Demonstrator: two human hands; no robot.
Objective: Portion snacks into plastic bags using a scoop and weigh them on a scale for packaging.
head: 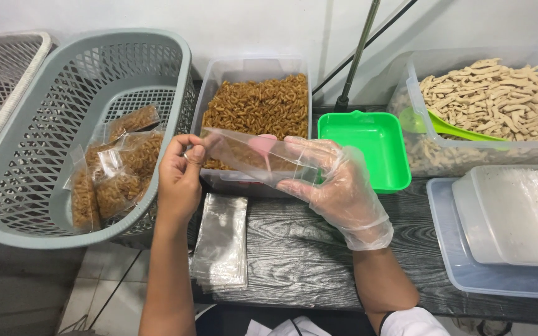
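Observation:
My left hand point(180, 176) is bare and pinches the left edge of an empty clear plastic bag point(253, 157). My right hand point(337, 180), in a thin clear glove, holds the bag's right end with fingers partly inside it. The bag is held level in front of a clear tub of brown spiral snacks point(258, 104). A pink scoop shows faintly through the bag.
A grey mesh basket point(38, 130) at left holds several filled snack bags point(114, 174). A stack of empty clear bags point(222, 242) lies on the dark wood table point(306, 261). A green square tray point(368, 146), a tub of pale stick snacks point(499, 99) with a green scoop, and lidded containers point(505, 218) stand at right.

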